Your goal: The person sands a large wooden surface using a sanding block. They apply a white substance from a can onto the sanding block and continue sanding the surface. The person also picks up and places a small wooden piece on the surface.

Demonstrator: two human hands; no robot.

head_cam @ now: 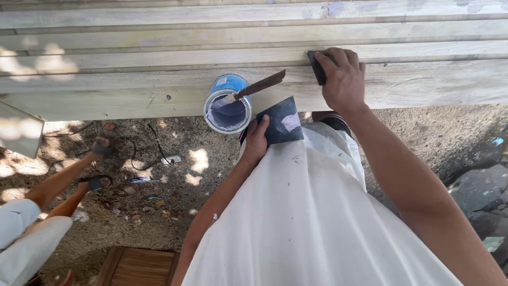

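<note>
our right hand (343, 79) lies flat on the pale wooden planks (159, 85), fingers curled over a small dark pad (316, 66) and pressing it to the wood; only the pad's left edge shows from under the fingers, so we cannot tell its full shape. nearer to us, our left hand (256, 142) pinches the lower left edge of a dark square sheet (282, 121) with a pale smear on it, thumb on top, the other fingers hidden behind it. just left of the sheet an open can (228, 106) with a blue wall and whitish paste inside leans at the near edge of the planks, and a rusty flat blade (260, 85) sticks out of it; its tip is sunk in the paste. our white shirt (312, 212) hides the ground below. at the near left, another person's legs (58, 185) in dark sandals reach in, the body cut off by the frame, and a brown wooden panel (138, 266) is cut off at the bottom edge
</note>
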